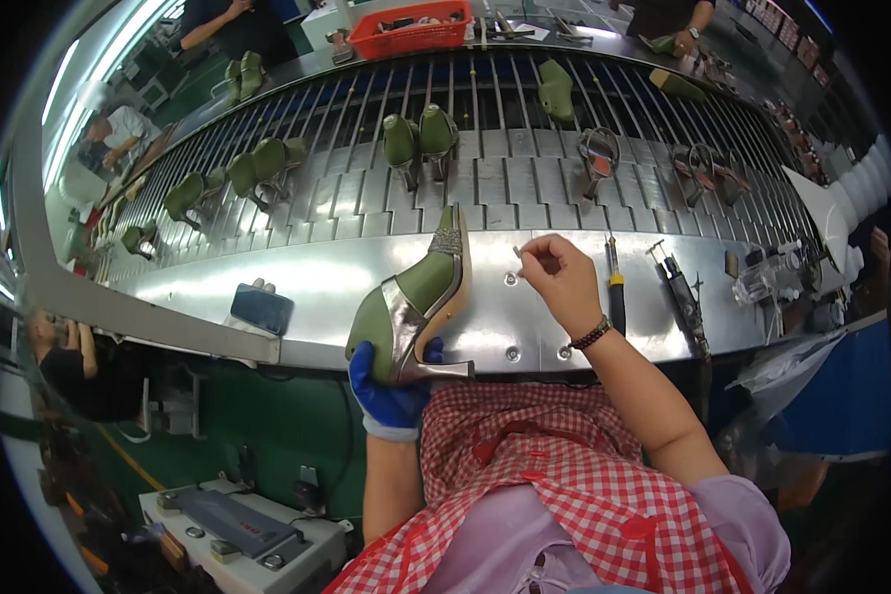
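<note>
My left hand [386,401], in a blue glove, grips the heel end of a silver high-heeled sandal [398,312]. The sandal is fitted over a green shoe last [431,281]; it lies on its side, toe pointing away from me, with the tan sole facing right. To the right of the toe hovers my bare right hand [569,287], thumb and forefinger pinched together. A tiny pale piece shows at those fingertips, too small to name. Just past my right hand a yellow-and-black hand tool [616,285] lies on the metal bench [337,287].
Beyond the bench runs a slatted conveyor [505,183] carrying green lasts [401,144] and several sandals [599,158]. A phone [260,309] lies left. Black-handled tools [681,297] and a white hose [866,193] are right. Across stand a red basket [411,38] and other people.
</note>
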### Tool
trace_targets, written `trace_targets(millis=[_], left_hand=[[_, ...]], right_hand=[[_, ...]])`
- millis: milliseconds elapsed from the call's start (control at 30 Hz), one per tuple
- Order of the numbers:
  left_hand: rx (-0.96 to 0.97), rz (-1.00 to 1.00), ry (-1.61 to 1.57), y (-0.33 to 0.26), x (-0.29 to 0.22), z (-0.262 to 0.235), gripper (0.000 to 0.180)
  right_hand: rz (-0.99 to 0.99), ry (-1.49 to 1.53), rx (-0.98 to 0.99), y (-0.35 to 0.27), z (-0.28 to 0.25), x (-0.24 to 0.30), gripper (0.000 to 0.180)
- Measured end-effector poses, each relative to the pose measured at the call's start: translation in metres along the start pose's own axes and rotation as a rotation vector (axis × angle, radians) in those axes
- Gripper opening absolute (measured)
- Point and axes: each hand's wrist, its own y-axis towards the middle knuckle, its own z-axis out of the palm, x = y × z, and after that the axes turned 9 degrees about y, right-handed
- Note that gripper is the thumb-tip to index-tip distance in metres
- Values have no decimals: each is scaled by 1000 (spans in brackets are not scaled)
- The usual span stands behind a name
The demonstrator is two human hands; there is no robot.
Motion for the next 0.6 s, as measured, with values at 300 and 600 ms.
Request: trace_targets(millis=[300, 600], left_hand=[[-57, -132, -190, -30, 17, 34, 58], [-7, -116, -229, -38, 9, 42, 57]], right_hand=[[-719, -364, -41, 1, 18, 43, 17], [-706, -394, 70, -17, 19, 50, 55]])
